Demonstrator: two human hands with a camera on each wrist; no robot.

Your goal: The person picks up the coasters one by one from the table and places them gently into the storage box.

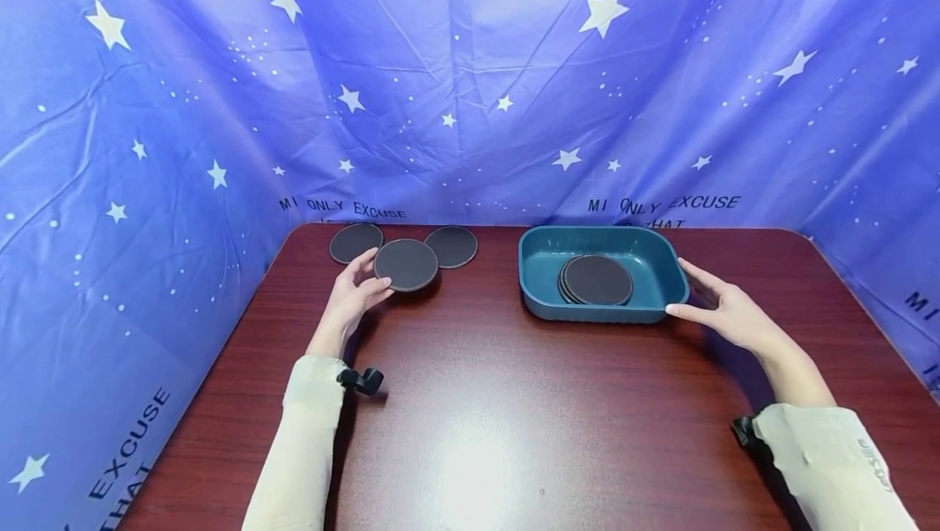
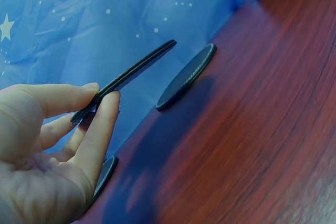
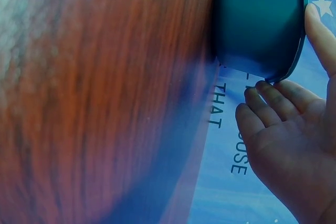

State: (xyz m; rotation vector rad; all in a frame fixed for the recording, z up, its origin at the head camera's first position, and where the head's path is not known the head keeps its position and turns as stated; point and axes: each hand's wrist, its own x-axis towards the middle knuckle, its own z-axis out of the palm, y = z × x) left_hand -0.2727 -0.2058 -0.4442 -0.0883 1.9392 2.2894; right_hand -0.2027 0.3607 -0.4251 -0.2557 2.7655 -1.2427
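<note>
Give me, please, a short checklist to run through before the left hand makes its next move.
1. Left hand pinching the dark disc between thumb and fingers: ok.
2. Dark disc raised off the table: ok.
3. Right hand touching the teal tray at its right end: ok.
4. Bare floor visible in the tray beside the disc stack: ok.
5. Dark disc above the tray: not ok, it is off to the tray's left.
6. Number of discs in the stack: cannot tell, the lower ones are mostly hidden.
</note>
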